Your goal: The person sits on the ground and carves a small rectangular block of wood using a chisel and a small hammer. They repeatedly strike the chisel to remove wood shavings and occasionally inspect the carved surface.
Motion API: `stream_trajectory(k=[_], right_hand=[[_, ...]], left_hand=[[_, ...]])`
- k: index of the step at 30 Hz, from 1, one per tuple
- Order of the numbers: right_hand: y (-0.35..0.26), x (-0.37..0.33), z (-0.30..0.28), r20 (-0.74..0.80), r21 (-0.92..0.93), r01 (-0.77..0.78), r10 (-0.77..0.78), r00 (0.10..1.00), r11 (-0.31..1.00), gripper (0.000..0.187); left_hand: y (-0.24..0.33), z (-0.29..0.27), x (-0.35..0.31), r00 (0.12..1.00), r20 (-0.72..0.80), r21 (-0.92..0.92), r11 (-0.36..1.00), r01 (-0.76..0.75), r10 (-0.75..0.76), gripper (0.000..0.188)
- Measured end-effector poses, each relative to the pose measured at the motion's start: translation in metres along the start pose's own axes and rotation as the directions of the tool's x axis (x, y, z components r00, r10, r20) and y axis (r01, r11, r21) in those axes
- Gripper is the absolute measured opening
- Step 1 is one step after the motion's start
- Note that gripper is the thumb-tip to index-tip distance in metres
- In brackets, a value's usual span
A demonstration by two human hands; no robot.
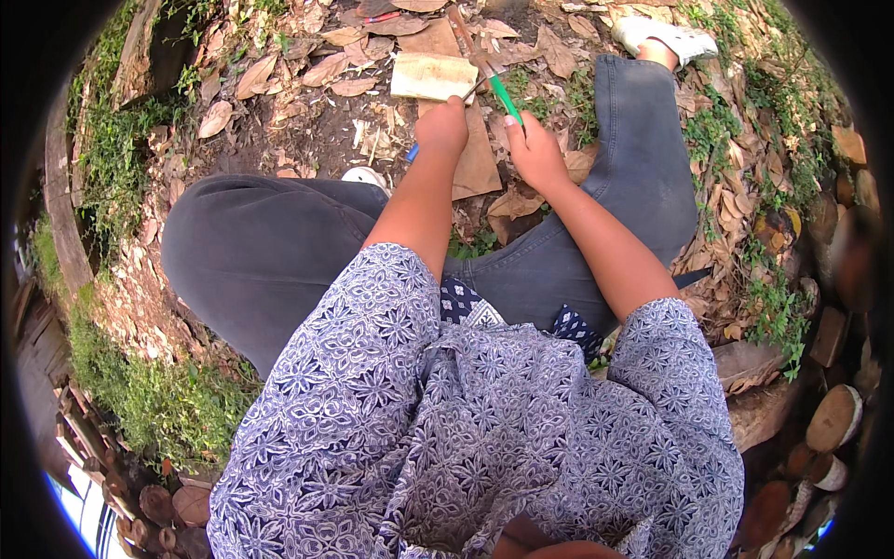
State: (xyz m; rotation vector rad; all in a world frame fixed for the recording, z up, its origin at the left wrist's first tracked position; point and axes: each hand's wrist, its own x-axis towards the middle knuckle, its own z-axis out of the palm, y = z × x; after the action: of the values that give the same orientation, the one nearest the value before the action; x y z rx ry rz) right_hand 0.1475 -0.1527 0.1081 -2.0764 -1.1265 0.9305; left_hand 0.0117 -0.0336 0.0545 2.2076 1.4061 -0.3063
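My left hand is closed round a blue-handled chisel. Its blue end sticks out below the fist, and its thin dark shaft points up toward the right. My right hand grips a green-handled tool with a long, narrow, reddish-brown upper part; its exact kind I cannot make out. The two tools come close together or cross just ahead of my hands. Right beside them, a pale wood block lies on the ground, near the chisel's tip. Flat brown sheets lie under and below the block.
Dry leaves and pale wood chips litter the soil. My bent legs frame the work spot. A small red object lies at the far side. Cut logs are stacked on the right, with a weathered timber at far left.
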Motion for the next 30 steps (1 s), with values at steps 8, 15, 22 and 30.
stream_trajectory(k=[8,15,22,30], right_hand=[[0.006,0.010,-0.007,-0.051,0.172,-0.083,0.093,0.994,0.982,0.046],[0.011,0.023,-0.008,-0.007,0.451,-0.270,0.307,0.952,0.850,0.045],[0.009,0.023,-0.009,0.048,0.436,-0.292,0.301,0.952,0.851,0.044],[0.007,0.023,-0.009,0.078,0.472,-0.333,0.337,0.938,0.817,0.043]], left_hand=[[-0.015,0.002,0.003,1.000,0.001,-0.178,0.984,0.028,-0.028,0.030],[-0.021,-0.017,0.025,0.985,-0.095,-0.384,0.918,0.099,-0.146,0.038],[-0.021,-0.011,0.021,0.995,-0.059,-0.266,0.962,0.068,-0.087,0.037],[-0.017,-0.008,0.015,0.994,-0.105,-0.164,0.986,0.025,-0.043,0.040]])
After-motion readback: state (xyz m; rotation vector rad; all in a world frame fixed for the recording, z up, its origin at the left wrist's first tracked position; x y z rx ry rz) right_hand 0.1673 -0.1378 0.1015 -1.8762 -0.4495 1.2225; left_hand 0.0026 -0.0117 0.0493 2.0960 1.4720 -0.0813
